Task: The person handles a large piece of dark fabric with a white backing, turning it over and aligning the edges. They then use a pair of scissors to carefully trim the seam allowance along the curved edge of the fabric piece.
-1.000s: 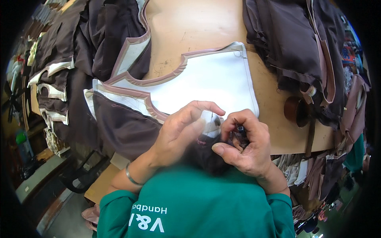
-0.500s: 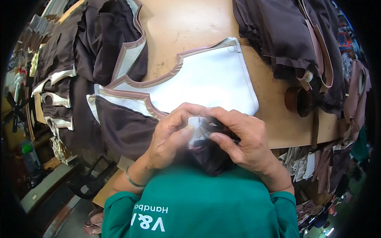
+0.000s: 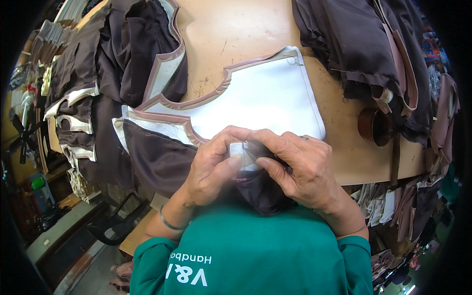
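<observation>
A: We start at our fingers (image 3: 231, 162). Both sets are pinched on the same small white corner (image 3: 242, 156) of the fabric panel, thumbs and fingertips pressed in from either side.

B: So neither hand is slack. Our left hand (image 3: 214, 169) curls over the corner from the left, and our right hand (image 3: 300, 169) grips it from the right. The 2 hands touch where the fingertips meet.

A: Yes. Under the corner, a dark brown piece of cloth (image 3: 258, 189) bunches between our palms, close against the green shirt (image 3: 255, 255). Whether it is sewn to the white piece, we cannot tell.

B: And the white panel (image 3: 265, 96) itself?

A: It lies flat on the tan worktop (image 3: 231, 34) just ahead of our hands, lining side up, with a mauve trim (image 3: 216, 93) along its scalloped upper edge. Its near edge runs right under our fingers.

B: To the left, it overlaps a dark brown panel (image 3: 157, 157) that hangs off the worktop's front edge.

A: Farther out, piles of brown pieces (image 3: 123, 54) cover the left end of the worktop, and another brown heap (image 3: 364, 44) sits at the right end. A round brown object (image 3: 373, 128) rests near the right heap, too dim to identify.

B: We also see a thin bracelet (image 3: 169, 223) on our left wrist.
</observation>
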Action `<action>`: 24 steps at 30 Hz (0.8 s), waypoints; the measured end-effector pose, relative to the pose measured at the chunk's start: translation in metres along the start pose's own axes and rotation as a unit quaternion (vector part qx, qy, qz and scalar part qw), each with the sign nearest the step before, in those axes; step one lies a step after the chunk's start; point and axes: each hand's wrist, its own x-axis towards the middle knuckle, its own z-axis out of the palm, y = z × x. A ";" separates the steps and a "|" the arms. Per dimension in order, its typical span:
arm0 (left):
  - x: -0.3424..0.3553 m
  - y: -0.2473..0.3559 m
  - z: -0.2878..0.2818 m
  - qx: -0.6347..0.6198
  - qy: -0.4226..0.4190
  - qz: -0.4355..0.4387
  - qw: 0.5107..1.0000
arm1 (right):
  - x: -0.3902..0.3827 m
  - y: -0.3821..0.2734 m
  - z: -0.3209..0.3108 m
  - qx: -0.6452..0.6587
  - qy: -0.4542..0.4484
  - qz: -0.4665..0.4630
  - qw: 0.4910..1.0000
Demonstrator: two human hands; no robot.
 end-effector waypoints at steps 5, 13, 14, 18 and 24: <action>0.003 0.002 -0.002 0.002 -0.009 -0.011 1.000 | 0.002 0.000 -0.001 -0.019 -0.009 -0.002 1.000; 0.004 0.000 -0.010 -0.017 -0.043 -0.027 0.999 | 0.005 0.003 -0.002 -0.115 -0.014 -0.069 0.991; 0.004 -0.001 -0.011 -0.031 -0.047 -0.030 0.998 | 0.005 0.004 -0.002 -0.091 -0.034 -0.057 0.994; 0.005 -0.001 -0.009 -0.072 -0.039 -0.048 0.996 | 0.001 0.015 0.019 0.195 0.007 0.014 0.981; 0.010 -0.004 -0.006 0.030 -0.079 -0.013 0.996 | 0.000 0.015 0.012 0.464 0.013 0.207 0.861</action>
